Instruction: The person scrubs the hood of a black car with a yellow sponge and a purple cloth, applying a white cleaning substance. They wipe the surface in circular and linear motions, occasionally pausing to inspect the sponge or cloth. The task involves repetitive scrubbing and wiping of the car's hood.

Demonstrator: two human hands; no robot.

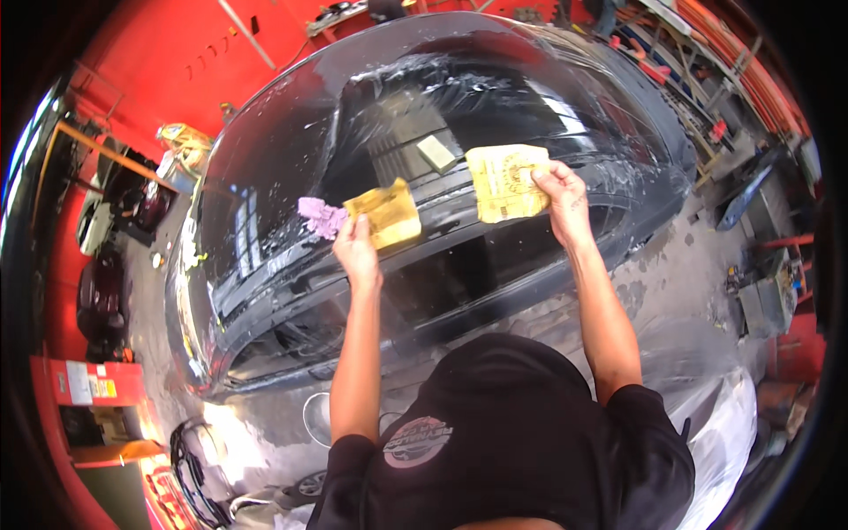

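My left hand (358, 252) pinches a darker yellow piece of sandpaper (390, 216) with a ragged upper edge, held over the near roof edge of the dark car (291, 159). Between thumb and fingers my right hand (565, 194) grips a paler yellow sheet of sandpaper (505, 184) with printing on the side facing me. A crumpled purple cloth (322, 218) lies on the car just left of my left hand. Farther in, a pale rectangular sanding block (436, 154) rests on the glossy surface, between the two sheets. Whitish wet streaks mark the car body.
A round pale-rimmed container (318, 417) stands on the floor below my left forearm. Clear plastic sheeting (720, 442) hangs at the lower right. Racks with parts (698, 79) line the far right, and a red cabinet (93, 384) stands at the left.
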